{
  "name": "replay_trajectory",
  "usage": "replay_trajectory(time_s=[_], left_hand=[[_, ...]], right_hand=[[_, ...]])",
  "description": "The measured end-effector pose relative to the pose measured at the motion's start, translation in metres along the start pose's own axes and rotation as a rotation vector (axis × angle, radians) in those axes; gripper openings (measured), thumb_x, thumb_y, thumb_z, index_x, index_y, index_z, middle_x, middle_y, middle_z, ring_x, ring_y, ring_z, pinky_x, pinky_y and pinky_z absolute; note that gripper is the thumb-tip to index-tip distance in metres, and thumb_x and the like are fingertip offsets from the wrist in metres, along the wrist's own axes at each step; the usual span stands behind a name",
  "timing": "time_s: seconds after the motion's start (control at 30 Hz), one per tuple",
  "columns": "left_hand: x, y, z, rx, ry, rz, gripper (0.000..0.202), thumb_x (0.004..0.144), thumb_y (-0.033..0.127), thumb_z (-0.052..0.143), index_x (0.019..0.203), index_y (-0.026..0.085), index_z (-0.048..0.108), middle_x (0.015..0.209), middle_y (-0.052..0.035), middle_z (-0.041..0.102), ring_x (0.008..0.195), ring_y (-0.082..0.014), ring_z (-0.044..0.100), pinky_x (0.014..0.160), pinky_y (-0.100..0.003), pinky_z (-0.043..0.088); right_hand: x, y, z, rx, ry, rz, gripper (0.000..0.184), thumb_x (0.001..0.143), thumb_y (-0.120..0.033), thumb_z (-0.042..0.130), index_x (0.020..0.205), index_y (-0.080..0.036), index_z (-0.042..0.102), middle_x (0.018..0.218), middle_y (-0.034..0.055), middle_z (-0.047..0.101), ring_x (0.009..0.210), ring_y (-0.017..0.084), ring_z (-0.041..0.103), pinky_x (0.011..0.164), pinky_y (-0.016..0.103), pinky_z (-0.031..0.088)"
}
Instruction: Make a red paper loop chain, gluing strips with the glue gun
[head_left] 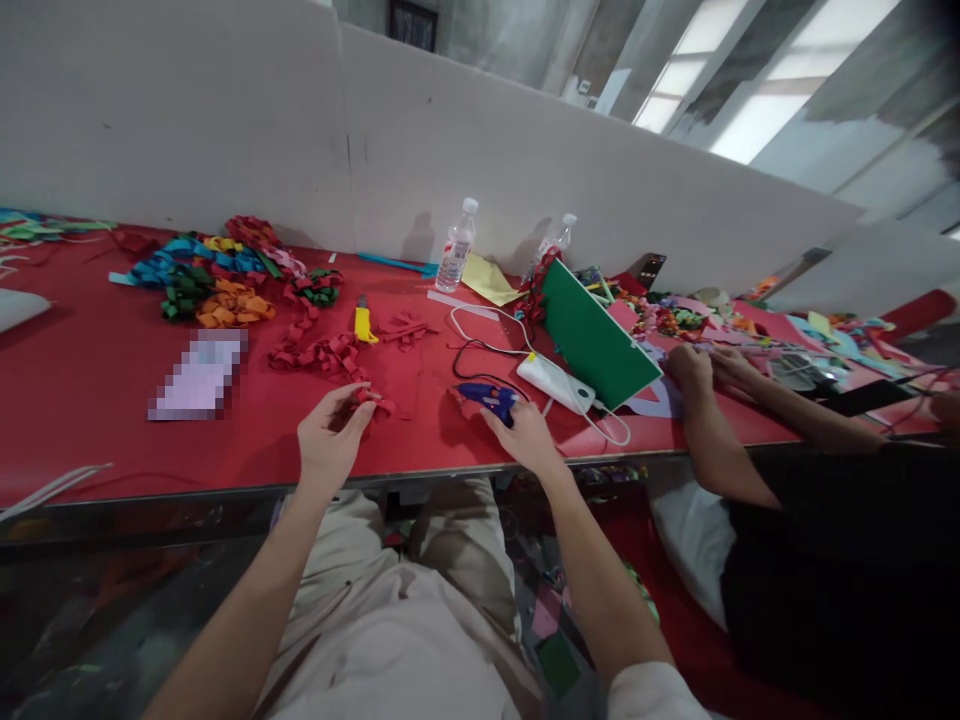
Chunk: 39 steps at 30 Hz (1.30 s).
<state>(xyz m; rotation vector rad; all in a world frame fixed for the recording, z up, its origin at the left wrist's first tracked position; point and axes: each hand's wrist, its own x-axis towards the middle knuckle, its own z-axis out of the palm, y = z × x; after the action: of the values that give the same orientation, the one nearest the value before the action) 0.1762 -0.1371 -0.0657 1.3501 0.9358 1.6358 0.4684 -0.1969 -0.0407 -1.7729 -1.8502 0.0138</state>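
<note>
My left hand (pixel 328 440) is closed in a pinch on a red paper strip (pixel 381 404) near the table's front edge. My right hand (pixel 531 437) is wrapped round a blue hot glue gun (pixel 487 398), whose nozzle points left towards the strip. Just beyond my left hand lies a chain of red paper loops (pixel 330 356). Beside it are a yellow utility knife (pixel 364 323) and a small pile of loose red strips (pixel 406 331). A black cable runs near the glue gun.
A white power strip (pixel 556 383) with cables lies beside a leaning green board (pixel 596 338). Plastic bottles (pixel 456 250) stand near the wall. Colourful paper chains (pixel 225 275) lie at the back left. At the right, a co-worker's hands (pixel 694 370) are over the red table (pixel 97 370).
</note>
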Motion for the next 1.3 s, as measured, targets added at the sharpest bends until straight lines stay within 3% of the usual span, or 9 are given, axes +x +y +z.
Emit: replay_trajectory(time_s=[0.1,0.17,0.23,0.33,0.43,0.57,0.8,1.0,1.3], left_hand=[[0.000,0.003,0.000,0.038,0.011,0.016,0.033,0.080,0.036,0.076,0.106,0.015,0.072,0.094,-0.0081,0.076,0.085,-0.0160,0.073,0.083,-0.029,0.060],[-0.001,0.005,-0.001,0.077,0.002,0.025,0.032,0.081,0.036,0.075,0.105,0.015,0.073,0.094,-0.0085,0.076,0.085,-0.0162,0.073,0.084,-0.030,0.060],[-0.002,0.005,-0.001,0.089,0.008,0.039,0.032,0.082,0.036,0.075,0.106,0.015,0.073,0.096,-0.0083,0.076,0.086,-0.0159,0.073,0.086,-0.029,0.059],[-0.003,0.004,-0.003,0.094,0.026,0.050,0.032,0.082,0.037,0.075,0.108,0.017,0.073,0.098,-0.0075,0.076,0.088,-0.0156,0.072,0.086,-0.027,0.058],[-0.003,0.003,-0.005,0.120,-0.011,0.045,0.031,0.083,0.038,0.073,0.107,0.017,0.074,0.098,-0.0076,0.076,0.089,-0.0163,0.072,0.086,-0.028,0.057],[-0.003,0.002,-0.007,0.107,-0.028,0.063,0.030,0.085,0.038,0.072,0.107,0.017,0.074,0.101,-0.0084,0.075,0.092,-0.0174,0.072,0.087,-0.029,0.057],[-0.003,0.006,-0.007,0.165,-0.075,0.137,0.027,0.087,0.033,0.070,0.110,0.020,0.074,0.104,-0.0078,0.075,0.095,-0.0175,0.071,0.091,-0.030,0.056],[-0.001,0.013,-0.014,0.300,-0.181,0.248,0.029,0.094,0.031,0.060,0.118,0.022,0.072,0.110,-0.0083,0.073,0.099,-0.0175,0.069,0.089,-0.029,0.056],[-0.003,0.009,-0.014,0.290,-0.154,0.220,0.027,0.092,0.029,0.063,0.117,0.023,0.073,0.108,-0.0071,0.073,0.095,-0.0167,0.070,0.087,-0.028,0.056]], right_hand=[[-0.019,-0.020,0.002,0.100,0.354,0.028,0.037,0.087,-0.043,0.063,0.112,-0.016,0.057,0.106,0.0149,0.062,0.100,0.030,0.060,0.084,0.045,0.049],[-0.032,-0.049,0.005,0.230,0.632,0.043,0.020,0.092,-0.034,0.056,0.105,-0.020,0.054,0.102,0.0136,0.058,0.099,0.028,0.058,0.084,0.043,0.049],[-0.036,-0.085,0.014,0.378,0.499,-0.070,0.016,0.090,-0.030,0.059,0.104,-0.022,0.055,0.098,0.0107,0.058,0.097,0.025,0.058,0.085,0.040,0.050],[-0.019,-0.131,0.037,0.563,0.212,-0.044,0.034,0.087,-0.031,0.067,0.117,-0.020,0.057,0.114,0.0108,0.058,0.102,0.022,0.059,0.090,0.036,0.050],[0.005,-0.152,0.058,0.704,0.181,0.021,0.025,0.085,-0.030,0.070,0.106,-0.019,0.062,0.106,0.0074,0.062,0.095,0.017,0.060,0.086,0.030,0.051],[0.013,-0.154,0.073,0.806,0.232,0.077,0.016,0.085,-0.029,0.070,0.097,-0.019,0.067,0.098,0.0049,0.064,0.082,0.014,0.059,0.076,0.026,0.050],[0.005,-0.153,0.076,0.915,0.299,0.106,0.013,0.081,-0.026,0.075,0.091,-0.019,0.071,0.097,0.0053,0.066,0.083,0.015,0.063,0.072,0.026,0.051],[0.004,-0.148,0.072,0.804,0.266,0.080,0.012,0.083,-0.026,0.074,0.094,-0.021,0.073,0.099,0.0059,0.067,0.089,0.016,0.065,0.081,0.030,0.054],[0.002,-0.151,0.062,0.691,0.257,0.035,0.007,0.087,-0.023,0.070,0.093,-0.021,0.073,0.097,0.0058,0.067,0.090,0.017,0.066,0.083,0.029,0.056]])
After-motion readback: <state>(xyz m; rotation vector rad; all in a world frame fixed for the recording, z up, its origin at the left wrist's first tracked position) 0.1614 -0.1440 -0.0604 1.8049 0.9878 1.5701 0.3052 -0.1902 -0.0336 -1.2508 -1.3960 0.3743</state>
